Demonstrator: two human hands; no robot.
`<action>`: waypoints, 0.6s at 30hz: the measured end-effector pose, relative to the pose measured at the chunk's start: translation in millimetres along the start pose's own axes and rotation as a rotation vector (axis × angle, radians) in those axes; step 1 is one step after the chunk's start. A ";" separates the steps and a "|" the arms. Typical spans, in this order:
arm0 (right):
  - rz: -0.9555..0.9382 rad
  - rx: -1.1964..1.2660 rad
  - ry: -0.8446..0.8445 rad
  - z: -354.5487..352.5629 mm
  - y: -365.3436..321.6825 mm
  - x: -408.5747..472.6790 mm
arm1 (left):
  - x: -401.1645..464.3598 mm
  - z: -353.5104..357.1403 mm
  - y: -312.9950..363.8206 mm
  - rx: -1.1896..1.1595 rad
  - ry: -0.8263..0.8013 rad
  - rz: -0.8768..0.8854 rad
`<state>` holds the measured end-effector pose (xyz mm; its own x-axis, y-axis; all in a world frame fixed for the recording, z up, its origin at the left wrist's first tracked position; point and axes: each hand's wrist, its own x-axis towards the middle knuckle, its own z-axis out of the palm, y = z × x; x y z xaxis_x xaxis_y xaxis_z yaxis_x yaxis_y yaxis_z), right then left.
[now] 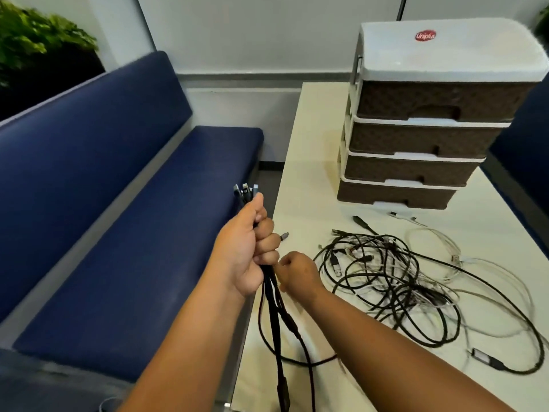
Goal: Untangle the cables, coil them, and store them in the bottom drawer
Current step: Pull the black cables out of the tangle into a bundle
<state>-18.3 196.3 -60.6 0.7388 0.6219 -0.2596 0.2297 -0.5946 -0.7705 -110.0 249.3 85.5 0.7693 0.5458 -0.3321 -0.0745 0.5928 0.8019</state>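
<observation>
A long navy-blue upholstered bench (98, 221) fills the left half of the frame, with a leafy green plant (32, 40) in the upper left corner. At right, a cream-white table (300, 173) runs from centre to the lower right. On its far end, upper right, stands a plastic drawer unit with a pale grey top and four brown woven-pattern drawers (427, 120); all four drawers look pushed in, and the bottom drawer (395, 197) sits lowest, just behind the cables. In front of it, right of centre, a tangled heap of black and white cables (416, 281) sprawls on the tabletop. At centre the left hand (252, 251) is fisted around a bundle of black cables (277, 316), their metal plug ends (246, 190) poking up above the thumb and the strands hanging to the bottom edge. The right hand (297, 273), just beside and below it, has fingers curled at the bundle; whether it actually pinches a strand I cannot tell.
</observation>
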 end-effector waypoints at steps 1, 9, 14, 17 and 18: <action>-0.009 -0.025 0.011 1.3 -1.4 4.4 | 4.9 -1.3 0.4 0.010 0.000 -0.007; 0.065 -0.323 0.047 12.6 -5.6 20.7 | 27.7 -15.2 -1.5 -0.018 -0.005 -0.032; 0.181 0.437 0.100 -7.9 -13.1 2.1 | 35.7 -26.4 -4.1 0.051 0.087 -0.015; 0.070 0.903 0.077 -38.7 -27.9 -31.7 | 38.6 -23.5 -11.6 0.124 0.112 -0.018; 0.003 0.936 0.087 -47.8 -31.9 -42.6 | 38.1 -19.1 -14.0 0.142 0.102 -0.023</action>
<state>-26.8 164.4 2.9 0.7919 0.5584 -0.2470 -0.3474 0.0794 -0.9343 -91.8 273.1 52.2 0.7007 0.5949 -0.3939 0.0379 0.5203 0.8532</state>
